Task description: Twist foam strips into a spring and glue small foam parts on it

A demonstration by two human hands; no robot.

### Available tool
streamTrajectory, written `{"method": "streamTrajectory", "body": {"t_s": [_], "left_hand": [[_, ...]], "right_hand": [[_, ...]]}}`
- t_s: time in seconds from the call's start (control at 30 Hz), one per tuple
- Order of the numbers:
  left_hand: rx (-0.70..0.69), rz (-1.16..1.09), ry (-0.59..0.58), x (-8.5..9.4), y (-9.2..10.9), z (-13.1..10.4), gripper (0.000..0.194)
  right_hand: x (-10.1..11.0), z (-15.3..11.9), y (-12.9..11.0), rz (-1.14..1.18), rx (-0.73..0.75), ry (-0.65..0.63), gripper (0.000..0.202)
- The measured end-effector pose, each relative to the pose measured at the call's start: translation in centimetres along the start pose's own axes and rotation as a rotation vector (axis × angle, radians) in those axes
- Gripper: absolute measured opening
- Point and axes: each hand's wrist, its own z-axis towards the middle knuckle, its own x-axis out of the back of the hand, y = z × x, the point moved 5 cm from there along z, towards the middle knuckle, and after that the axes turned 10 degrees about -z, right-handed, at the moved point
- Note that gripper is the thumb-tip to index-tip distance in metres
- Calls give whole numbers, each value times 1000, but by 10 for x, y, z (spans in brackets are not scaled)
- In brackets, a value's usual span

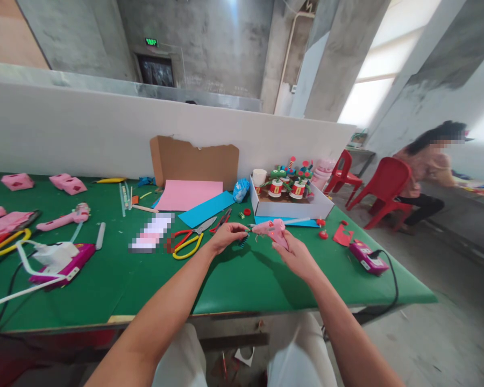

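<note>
My right hand [300, 257] is wrapped round the handle of a pink hot glue gun [272, 230], its nozzle pointing left. A translucent glue stick [296, 221] sticks out of the gun's back. At the nozzle tip, my left hand [228, 236] pinches a small dark folded paper strip [244, 241]; whether the tip touches it I cannot tell. Scissors [191, 237] with red and yellow handles lie left of that hand, close to dark-jawed pliers [221, 220]. Small red round pieces [247, 212] rest behind my hands.
A white box [292, 208] at the back holds several paper-cup figures. Blue paper [205, 208] and pink paper [191, 194] lie before brown cardboard [197, 164]. Purple power strips [369, 258] sit at both sides, cords trailing. Another person [427, 161] sits at the right.
</note>
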Motion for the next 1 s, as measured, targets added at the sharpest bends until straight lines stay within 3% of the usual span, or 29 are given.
{"method": "streamTrajectory", "body": {"t_s": [0.23,0.53,0.67,0.73,0.87,1.0], "left_hand": [[52,-82,-5,2,-6,2,39],[81,-211,-15,3,-7,3,41],[104,-275,-28,2,-6,2,43],[101,-293,-28,3,-6,2,42],[43,-309,12,6,-3,4,40],[-67,-322,101,13,4,7,41]], "right_hand": [[-8,-5,4,304,-173,-111,28],[-5,-11,5,658,-309,-126,34],[3,-11,22,795,-403,-56,35],[8,-10,43,734,-482,23,36],[14,-7,90,482,-553,38,28],[31,-6,124,-104,-617,-38,22]]}}
